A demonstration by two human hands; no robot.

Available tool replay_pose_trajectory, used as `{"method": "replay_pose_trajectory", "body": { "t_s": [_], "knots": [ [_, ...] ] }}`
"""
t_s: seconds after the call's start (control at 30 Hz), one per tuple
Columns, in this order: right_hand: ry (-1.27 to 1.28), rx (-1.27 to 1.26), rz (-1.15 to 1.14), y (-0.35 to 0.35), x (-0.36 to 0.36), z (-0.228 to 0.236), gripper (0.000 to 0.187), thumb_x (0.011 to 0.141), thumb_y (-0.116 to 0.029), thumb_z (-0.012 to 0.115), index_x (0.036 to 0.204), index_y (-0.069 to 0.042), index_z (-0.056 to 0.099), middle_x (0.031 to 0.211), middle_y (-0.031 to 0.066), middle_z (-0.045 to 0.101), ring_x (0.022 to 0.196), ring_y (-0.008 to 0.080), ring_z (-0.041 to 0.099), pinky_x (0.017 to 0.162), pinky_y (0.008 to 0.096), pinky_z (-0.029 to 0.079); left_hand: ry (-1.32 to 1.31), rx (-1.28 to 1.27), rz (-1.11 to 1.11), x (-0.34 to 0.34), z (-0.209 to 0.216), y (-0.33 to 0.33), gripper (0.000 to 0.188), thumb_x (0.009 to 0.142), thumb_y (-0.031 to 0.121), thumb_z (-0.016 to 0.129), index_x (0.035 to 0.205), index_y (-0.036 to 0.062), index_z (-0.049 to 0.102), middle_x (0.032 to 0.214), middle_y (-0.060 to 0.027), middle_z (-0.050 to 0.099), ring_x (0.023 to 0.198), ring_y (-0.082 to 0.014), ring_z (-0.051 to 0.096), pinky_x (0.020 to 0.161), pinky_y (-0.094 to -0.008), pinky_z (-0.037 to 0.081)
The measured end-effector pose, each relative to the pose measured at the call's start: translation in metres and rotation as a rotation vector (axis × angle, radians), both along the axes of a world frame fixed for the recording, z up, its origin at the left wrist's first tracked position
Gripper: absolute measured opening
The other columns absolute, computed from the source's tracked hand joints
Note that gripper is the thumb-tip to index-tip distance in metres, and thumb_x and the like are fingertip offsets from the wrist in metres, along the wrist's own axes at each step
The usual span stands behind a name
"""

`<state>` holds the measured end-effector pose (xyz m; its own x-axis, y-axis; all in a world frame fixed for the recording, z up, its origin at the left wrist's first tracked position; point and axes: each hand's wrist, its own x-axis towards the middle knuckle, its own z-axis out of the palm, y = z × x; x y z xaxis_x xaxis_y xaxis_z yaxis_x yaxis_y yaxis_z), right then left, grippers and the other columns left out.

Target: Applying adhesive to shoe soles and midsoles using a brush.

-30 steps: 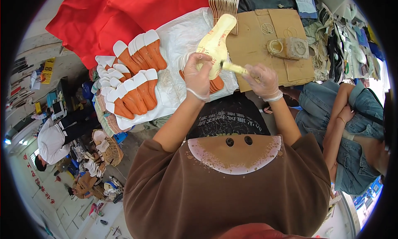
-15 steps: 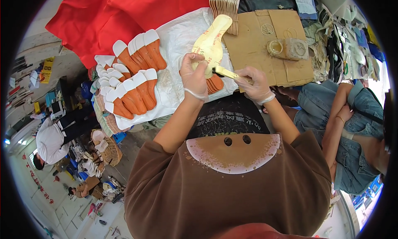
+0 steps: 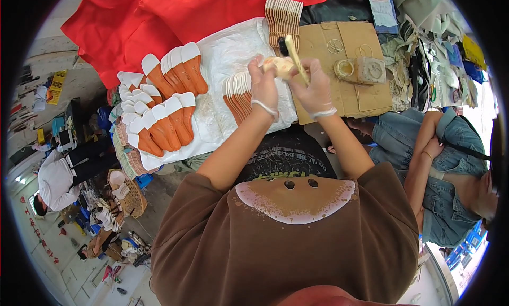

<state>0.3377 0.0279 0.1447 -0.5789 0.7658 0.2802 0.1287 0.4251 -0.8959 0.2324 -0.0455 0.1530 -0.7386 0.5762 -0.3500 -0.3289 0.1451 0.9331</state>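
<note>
Both of my hands wear clear thin gloves. Pinched in my left hand (image 3: pixel 264 87) is a cream sole-shaped insole (image 3: pixel 281 67), now tilted so that it looks short. My right hand (image 3: pixel 314 88) grips a brush (image 3: pixel 295 58) with a pale handle and dark bristles, the bristle end pointing up and away from me. The right fingers are close to the insole's edge; whether they touch it I cannot tell. Just left of my left hand, a fanned row of orange-brown insoles with white ends (image 3: pixel 237 95) lies on the white sheet (image 3: pixel 222 46).
More orange-and-white insoles (image 3: pixel 172 115) lie in rows on the left. A banded stack of insoles (image 3: pixel 283 20) stands at the back. Cardboard (image 3: pixel 318 41) on the right carries a round container (image 3: pixel 343 68) beside a block (image 3: pixel 369 71). A seated person in denim (image 3: pixel 445 163) is at my right.
The cream insole has tipped from lying face-on to foreshortened, and my hands have come closer together. The brush has swung upright. The orange-and-white row beside my left hand is now more exposed.
</note>
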Motion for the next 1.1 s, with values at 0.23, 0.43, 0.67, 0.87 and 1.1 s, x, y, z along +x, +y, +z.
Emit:
{"method": "replay_pose_trajectory", "body": {
  "t_s": [0.23,0.43,0.67,0.87,1.1],
  "knots": [
    [0.015,-0.27,-0.126,0.074,-0.003,-0.001,0.035,0.075,-0.009,0.079,0.098,-0.008,0.053,0.082,0.0014,0.059,0.077,0.0109,0.058,0.071,0.0271,0.049,0.928,-0.551,-0.413,-0.047,-0.031,-0.021,0.066,0.081,0.05,0.069,0.125,0.0021,0.06,0.121,-0.0129,0.062,0.106,-0.0208,0.059,0.09,-0.0365,0.047],
    [-0.031,-0.464,-0.035,0.093,0.002,-0.001,0.037,0.075,-0.012,0.081,0.099,-0.01,0.052,0.088,0.0006,0.057,0.083,0.0115,0.058,0.078,0.0293,0.048,-0.176,-0.158,-0.563,-0.041,-0.033,-0.023,0.043,0.08,0.022,0.074,0.112,-0.0047,0.064,0.107,-0.0131,0.067,0.101,-0.0185,0.063,0.089,-0.0325,0.048],
    [-0.484,0.23,-0.022,0.068,0.011,0.002,0.036,0.084,-0.036,0.07,0.1,-0.007,0.056,0.09,0.0148,0.061,0.08,0.0317,0.062,0.071,0.0416,0.05,-0.417,-0.147,-0.506,-0.05,-0.03,-0.029,0.025,0.08,0.012,0.073,0.098,-0.0032,0.065,0.092,-0.0109,0.069,0.078,-0.0169,0.068,0.071,-0.0293,0.056],
    [-0.739,0.461,0.097,0.075,0.013,-0.006,0.029,0.09,-0.037,0.06,0.091,-0.009,0.054,0.087,0.0143,0.059,0.077,0.0364,0.061,0.063,0.0469,0.047,-0.435,-0.146,-0.525,-0.053,-0.026,-0.04,0.022,0.08,0.008,0.072,0.097,-0.004,0.063,0.086,-0.012,0.068,0.071,-0.0185,0.067,0.063,-0.0317,0.057],
    [-0.752,0.403,0.166,0.071,0.024,-0.011,0.031,0.089,-0.039,0.06,0.09,-0.008,0.057,0.083,0.0151,0.06,0.076,0.0387,0.061,0.063,0.0478,0.048,-0.489,-0.151,-0.541,-0.057,-0.016,-0.051,0.02,0.082,0.006,0.068,0.097,-0.0052,0.062,0.084,-0.0131,0.067,0.067,-0.0192,0.067,0.058,-0.0333,0.056]
  ]
}}
